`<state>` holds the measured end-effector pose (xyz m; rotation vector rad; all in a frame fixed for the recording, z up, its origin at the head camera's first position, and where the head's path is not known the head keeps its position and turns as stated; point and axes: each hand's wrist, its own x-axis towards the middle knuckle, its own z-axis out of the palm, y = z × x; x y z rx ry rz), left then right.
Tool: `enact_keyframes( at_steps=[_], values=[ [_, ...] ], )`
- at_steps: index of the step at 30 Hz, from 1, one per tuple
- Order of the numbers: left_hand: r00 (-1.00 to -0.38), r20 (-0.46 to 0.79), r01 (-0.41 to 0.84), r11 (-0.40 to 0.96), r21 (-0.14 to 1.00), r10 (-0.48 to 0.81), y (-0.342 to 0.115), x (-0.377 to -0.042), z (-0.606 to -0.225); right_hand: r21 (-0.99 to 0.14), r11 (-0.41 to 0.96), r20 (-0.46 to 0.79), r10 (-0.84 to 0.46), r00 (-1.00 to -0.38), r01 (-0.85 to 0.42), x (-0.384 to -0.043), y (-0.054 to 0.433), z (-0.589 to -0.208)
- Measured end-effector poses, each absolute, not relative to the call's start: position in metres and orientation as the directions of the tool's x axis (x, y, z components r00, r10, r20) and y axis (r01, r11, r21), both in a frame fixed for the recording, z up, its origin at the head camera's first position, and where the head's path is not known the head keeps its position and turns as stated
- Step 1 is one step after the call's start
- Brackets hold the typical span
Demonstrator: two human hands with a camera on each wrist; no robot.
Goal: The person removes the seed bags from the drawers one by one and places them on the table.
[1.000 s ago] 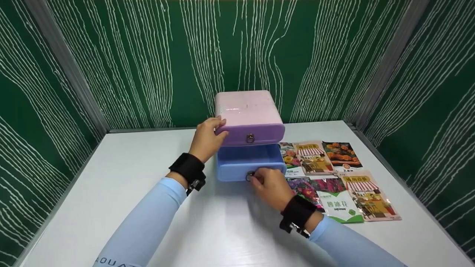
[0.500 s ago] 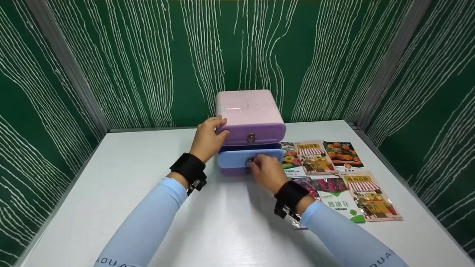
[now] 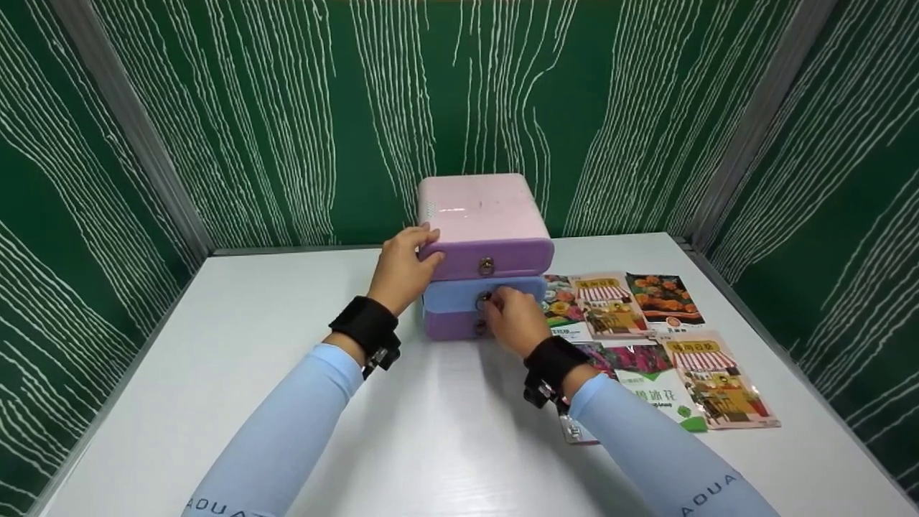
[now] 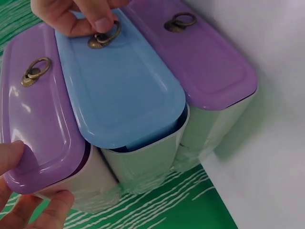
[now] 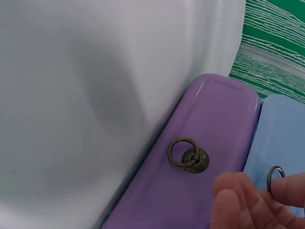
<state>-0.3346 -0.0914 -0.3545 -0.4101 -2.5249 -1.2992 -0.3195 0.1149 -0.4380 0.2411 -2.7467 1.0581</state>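
Note:
A small drawer cabinet (image 3: 477,208) has a pale pink top and three stacked drawers. The top drawer (image 3: 459,261) is purple, the middle drawer (image 3: 451,294) light blue, and the bottom drawer (image 3: 452,325) purple, each with a bronze ring pull. My left hand (image 3: 403,269) grips the cabinet's upper left front edge, thumb on the purple front and fingers along the side. My right hand (image 3: 518,321) pinches the middle drawer's ring pull (image 5: 275,179). In the left wrist view, a narrow dark gap shows behind the blue front (image 4: 124,86).
Several flower seed packets lie to the right of the cabinet, among them an orange-flower packet (image 3: 664,298), a striped-awning packet (image 3: 718,380) and a white-and-green packet (image 3: 660,391). A green wall (image 3: 488,86) with white lines stands behind the white table (image 3: 287,301).
The blue middle drawer has slid back into the cabinet, my right hand moving inward with its ring. The bottom purple drawer front has come into view. My left hand stays at the upper edge.

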Motion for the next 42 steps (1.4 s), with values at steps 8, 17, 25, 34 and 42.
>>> enact_keyframes(
  at_steps=[8,17,25,34,42],
  values=[
    [-0.909,0.388,0.402,0.562,0.723,0.152,-0.096,-0.338,-0.357,-0.648,0.739,0.206,-0.063,-0.976,-0.184,-0.322,0.114,-0.439],
    [-0.903,0.386,0.427,0.502,0.752,0.190,-0.106,-0.345,-0.377,-0.633,0.748,0.213,-0.079,-0.974,-0.199,-0.321,0.118,-0.451],
    [-0.937,0.284,0.349,0.487,0.801,0.203,-0.104,-0.351,-0.401,-0.641,0.746,0.192,-0.072,-0.979,-0.181,-0.323,0.118,-0.468],
    [-0.955,0.248,0.297,0.476,0.828,0.164,-0.098,-0.357,-0.419,-0.655,0.745,0.146,-0.042,-0.988,-0.129,-0.327,0.112,-0.481],
    [-0.957,0.231,0.289,0.509,0.811,0.174,-0.096,-0.357,-0.426,-0.641,0.745,0.182,-0.089,-0.979,-0.187,-0.330,0.111,-0.486]
  ],
)
